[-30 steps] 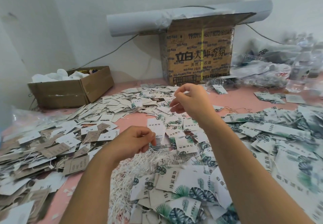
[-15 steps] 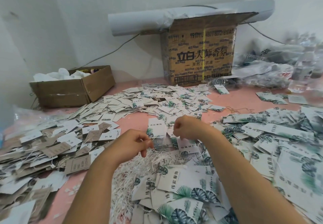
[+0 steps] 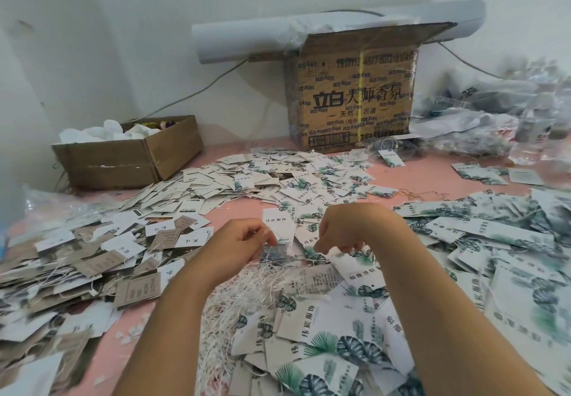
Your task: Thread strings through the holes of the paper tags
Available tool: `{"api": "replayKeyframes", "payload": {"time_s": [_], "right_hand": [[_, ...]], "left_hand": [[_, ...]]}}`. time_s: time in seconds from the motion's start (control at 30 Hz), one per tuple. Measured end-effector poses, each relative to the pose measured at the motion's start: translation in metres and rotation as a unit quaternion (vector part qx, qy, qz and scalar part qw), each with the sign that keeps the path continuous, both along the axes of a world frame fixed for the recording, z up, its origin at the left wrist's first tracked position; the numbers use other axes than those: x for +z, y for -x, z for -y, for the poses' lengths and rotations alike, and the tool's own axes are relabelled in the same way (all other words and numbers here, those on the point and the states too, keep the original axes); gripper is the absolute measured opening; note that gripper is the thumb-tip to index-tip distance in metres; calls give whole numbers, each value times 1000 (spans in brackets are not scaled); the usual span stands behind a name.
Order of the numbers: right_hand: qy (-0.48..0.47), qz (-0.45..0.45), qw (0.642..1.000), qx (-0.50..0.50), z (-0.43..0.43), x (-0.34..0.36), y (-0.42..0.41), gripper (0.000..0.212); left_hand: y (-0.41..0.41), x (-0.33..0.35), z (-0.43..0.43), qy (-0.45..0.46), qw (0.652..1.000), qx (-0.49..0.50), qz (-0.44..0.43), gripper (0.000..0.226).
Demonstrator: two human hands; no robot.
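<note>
My left hand (image 3: 239, 242) pinches a white paper tag (image 3: 278, 227) at its lower edge, and a thin string hangs from the fingers. My right hand (image 3: 346, 232) is bent down at the wrist, its curled fingers reaching into the leaf-printed tags (image 3: 355, 259) beside the bundle of white strings (image 3: 247, 296); what its fingertips hold is hidden. Piles of white, brown and leaf-printed tags cover the pink table (image 3: 417, 176) all around both hands.
A low open cardboard box (image 3: 129, 157) with white stuffing stands at the back left. A tall printed carton (image 3: 352, 99) stands at the back wall under a paper roll (image 3: 247, 40). Clear plastic bags (image 3: 482, 123) lie at the back right.
My right hand came down from high above the table to the tags beside my left hand. My left hand stayed in place with the tag.
</note>
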State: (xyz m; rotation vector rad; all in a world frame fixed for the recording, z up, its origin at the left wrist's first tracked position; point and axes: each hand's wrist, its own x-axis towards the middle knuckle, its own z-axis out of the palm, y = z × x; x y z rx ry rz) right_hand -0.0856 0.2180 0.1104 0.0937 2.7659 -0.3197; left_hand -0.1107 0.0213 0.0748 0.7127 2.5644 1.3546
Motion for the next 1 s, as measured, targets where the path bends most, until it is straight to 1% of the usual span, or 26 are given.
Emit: {"api": "replayKeyframes", "payload": {"time_s": [0.07, 0.1, 0.13, 0.17, 0.2, 0.23, 0.27, 0.3, 0.33, 0.4, 0.43, 0.5, 0.57, 0.6, 0.67, 0.7, 0.77, 0.83, 0.9, 1.0], "right_hand": [[21, -76, 997, 15, 3, 1, 2, 24], [54, -128, 990, 23, 6, 1, 4, 29], [111, -169, 979, 28, 10, 2, 4, 37], [189, -185, 964, 37, 14, 3, 3, 45], [275, -176, 944, 51, 18, 4, 1, 50], [352, -148, 922, 69, 22, 4, -1, 53], [406, -113, 903, 85, 26, 2, -2, 53], [433, -85, 892, 95, 29, 0, -2, 51], [438, -69, 891, 99, 32, -3, -1, 47], [401, -76, 909, 79, 35, -8, 3, 35], [364, -96, 924, 66, 35, -10, 6, 30], [264, -170, 948, 56, 32, -12, 12, 26], [182, -245, 951, 45, 27, -18, 19, 25], [162, -262, 951, 26, 25, -24, 21, 23], [135, -269, 954, -15, 23, -37, 24, 25], [119, -260, 958, -26, 22, -44, 26, 31], [112, -238, 964, -40, 23, -54, 29, 45], [121, -226, 965, -54, 24, -58, 32, 55], [118, -218, 967, -62, 26, -62, 34, 57], [136, -210, 966, -69, 28, -67, 34, 53]], "left_hand": [[0, -1, -2, 4, 1000, -9, 0, 26], [0, -1, -3, 5, 1000, -15, -3, 25], [-1, -2, -5, 3, 1000, -19, -7, 25], [-1, -2, -7, -2, 1000, -22, -11, 24], [-2, -2, -8, -9, 1000, -21, -17, 23], [-2, -1, -9, -18, 999, -15, -26, 22], [-2, -1, -10, -28, 999, -8, -37, 21], [-2, 0, -10, -42, 998, -1, -50, 20], [-1, 1, -10, -58, 996, 4, -62, 19], [1, 1, -10, -82, 992, 17, -90, 17], [2, 0, -10, -89, 990, 26, -106, 16], [5, -3, -10, -115, 984, 54, -123, 16], [9, -12, -8, -145, 977, 102, -118, 16], [11, -18, -7, -146, 974, 131, -114, 16], [16, -33, -6, -120, 970, 183, -109, 15], [17, -39, -5, -100, 968, 200, -110, 15], [20, -50, -6, -72, 968, 213, -116, 20], [22, -57, -7, -52, 968, 209, -130, 24], [22, -62, -8, -19, 969, 200, -142, 28], [22, -68, -9, 68, 964, 181, -181, 37]]}}
